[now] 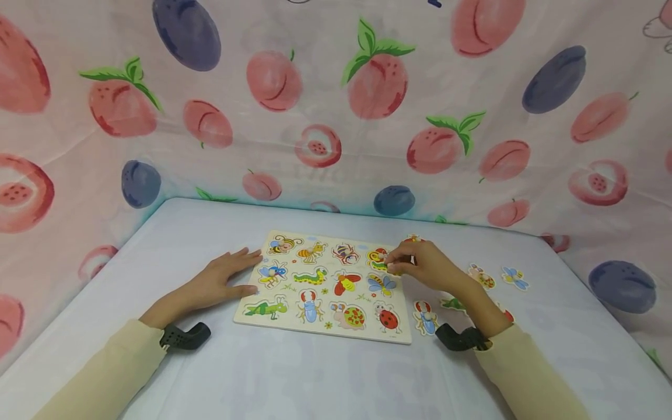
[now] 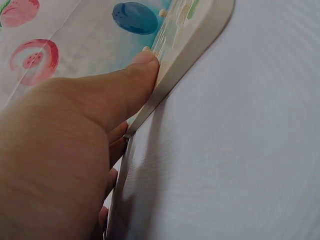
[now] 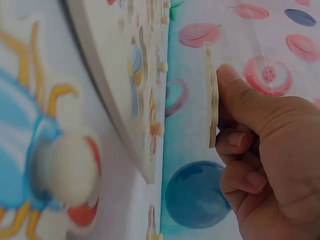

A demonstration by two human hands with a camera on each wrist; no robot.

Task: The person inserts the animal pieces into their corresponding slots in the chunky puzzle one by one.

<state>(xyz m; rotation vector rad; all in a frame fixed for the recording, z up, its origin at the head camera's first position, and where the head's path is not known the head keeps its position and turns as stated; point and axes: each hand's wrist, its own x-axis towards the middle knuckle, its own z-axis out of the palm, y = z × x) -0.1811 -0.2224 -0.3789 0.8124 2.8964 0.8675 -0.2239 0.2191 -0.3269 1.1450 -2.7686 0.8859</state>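
A wooden peg puzzle board [image 1: 315,333] with several insect pictures lies flat on the table. At its left edge my left hand [image 1: 217,280] rests with fingers spread, the thumb [image 2: 142,65] at the board's rim. Over the top right corner, my right hand [image 1: 427,265] pinches a thin wooden puzzle piece [image 3: 211,95] between thumb and curled fingers. Red and yellow show on the piece in the head view; the right wrist view shows it edge-on, apart from the board. Some shapes on the board bear round wooden knobs [image 3: 158,129].
Right of the board lie loose pieces: a stag beetle [image 1: 426,318], a snail [image 1: 480,276], a blue and yellow winged insect [image 1: 515,279] and a green one [image 1: 452,304] partly hidden by my forearm. Another piece [image 1: 413,238] lies behind my right hand. A fruit-print cloth [image 1: 336,175] hangs behind the table.
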